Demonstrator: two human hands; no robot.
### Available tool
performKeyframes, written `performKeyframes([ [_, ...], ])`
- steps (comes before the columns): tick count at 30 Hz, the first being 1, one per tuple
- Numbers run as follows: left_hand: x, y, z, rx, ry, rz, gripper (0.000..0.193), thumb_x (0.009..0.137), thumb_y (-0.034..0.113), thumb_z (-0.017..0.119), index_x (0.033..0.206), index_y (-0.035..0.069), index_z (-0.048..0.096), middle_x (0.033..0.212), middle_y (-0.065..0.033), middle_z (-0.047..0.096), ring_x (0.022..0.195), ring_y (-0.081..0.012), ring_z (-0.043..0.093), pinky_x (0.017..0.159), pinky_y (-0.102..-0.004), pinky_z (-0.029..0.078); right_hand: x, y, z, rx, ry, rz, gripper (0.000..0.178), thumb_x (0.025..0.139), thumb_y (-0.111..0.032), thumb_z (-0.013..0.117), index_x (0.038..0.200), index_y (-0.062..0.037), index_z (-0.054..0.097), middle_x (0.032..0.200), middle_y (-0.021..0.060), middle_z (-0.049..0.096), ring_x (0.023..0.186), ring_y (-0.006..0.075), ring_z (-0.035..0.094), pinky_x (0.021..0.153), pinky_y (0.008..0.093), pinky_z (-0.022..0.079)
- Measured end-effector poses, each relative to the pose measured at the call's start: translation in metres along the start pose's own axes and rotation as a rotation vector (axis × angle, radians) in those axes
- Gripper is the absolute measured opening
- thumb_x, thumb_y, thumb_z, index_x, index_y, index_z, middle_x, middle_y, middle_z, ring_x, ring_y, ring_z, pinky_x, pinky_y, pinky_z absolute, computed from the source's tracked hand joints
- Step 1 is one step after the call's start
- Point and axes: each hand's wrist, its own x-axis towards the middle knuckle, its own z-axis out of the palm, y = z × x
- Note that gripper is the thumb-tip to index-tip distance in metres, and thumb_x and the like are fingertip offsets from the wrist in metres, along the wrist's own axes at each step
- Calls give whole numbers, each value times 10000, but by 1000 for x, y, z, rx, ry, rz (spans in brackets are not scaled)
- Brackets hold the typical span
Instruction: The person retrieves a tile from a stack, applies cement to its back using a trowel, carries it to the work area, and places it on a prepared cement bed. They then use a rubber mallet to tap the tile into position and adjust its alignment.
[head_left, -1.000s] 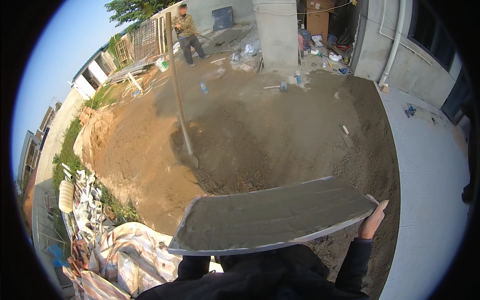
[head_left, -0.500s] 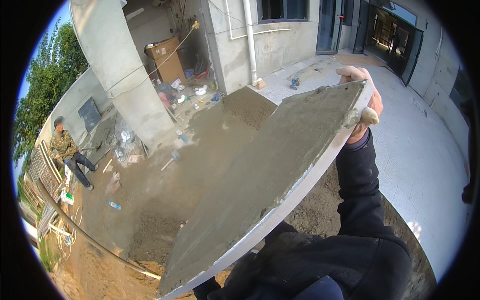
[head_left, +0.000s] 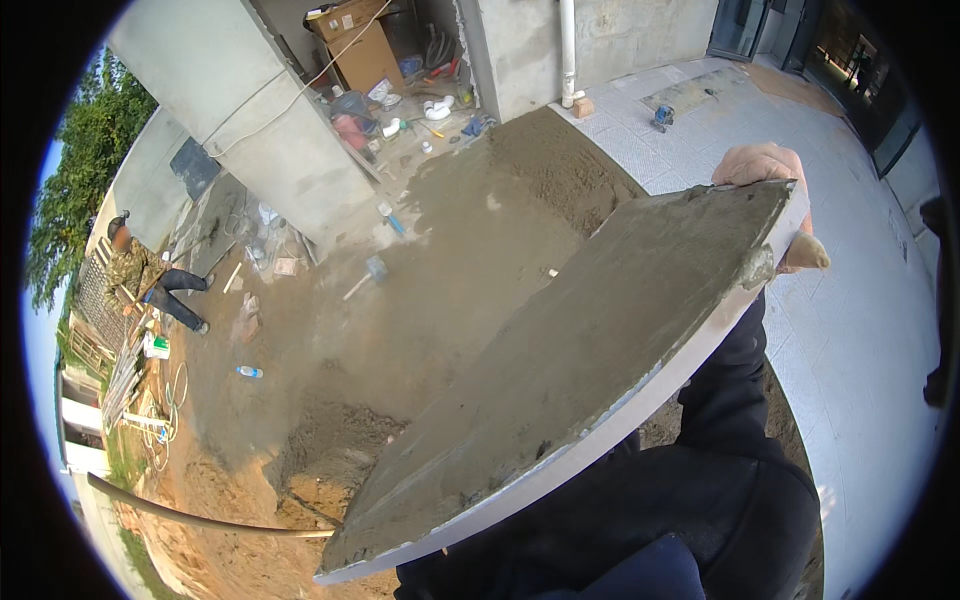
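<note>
A right hand (head_left: 762,166) curls tightly over a cement-coated slab (head_left: 570,370); the hidden left hand's grip is unclear. Behind, a cardboard box (head_left: 365,58) bears illegible labels (head_left: 347,21).

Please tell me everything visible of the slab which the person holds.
The slab is long and flat, with a pale rim, perhaps ceramic or stone. Damp-looking grey mortar covers its upper face, with a lump by the right hand, which grips one end. Held up, it slants from there to the picture's lower left; its underside is hidden.

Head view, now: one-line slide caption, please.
Right hand gripping a grey-coated slab by one end, another person beyond.
</note>
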Motion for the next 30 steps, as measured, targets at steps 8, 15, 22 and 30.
performKeyframes([
  [8,109,29,70,-103,66,-41,398,1025,257,524,1264,-51,605,1359,-223,596,1301,-382,535,1128,-529,429,-22,108,114,-301,-106,114,620,1121,-418,345,758,12,605,708,96,608,575,172,586,517,286,439],
  [15,293,93,94,564,-131,-120,441,1022,353,455,1262,15,604,1364,-179,597,1294,-342,534,1118,-513,413,-17,164,178,-512,-3,209,711,1118,-489,298,737,25,607,691,92,585,578,157,550,504,281,390],
  [22,423,109,223,413,-124,-411,507,999,477,480,1264,59,588,1323,-124,613,1265,-301,542,1107,-464,407,-3,212,181,-840,91,370,784,1107,-556,247,673,18,560,666,72,560,558,127,494,503,266,343],
  [30,495,97,384,327,167,-558,703,942,587,576,1302,-8,482,1350,-130,506,1296,-316,466,1126,-479,377,-22,327,169,-914,206,508,616,1129,-369,390,716,32,608,651,40,574,598,107,504,557,276,368],
])
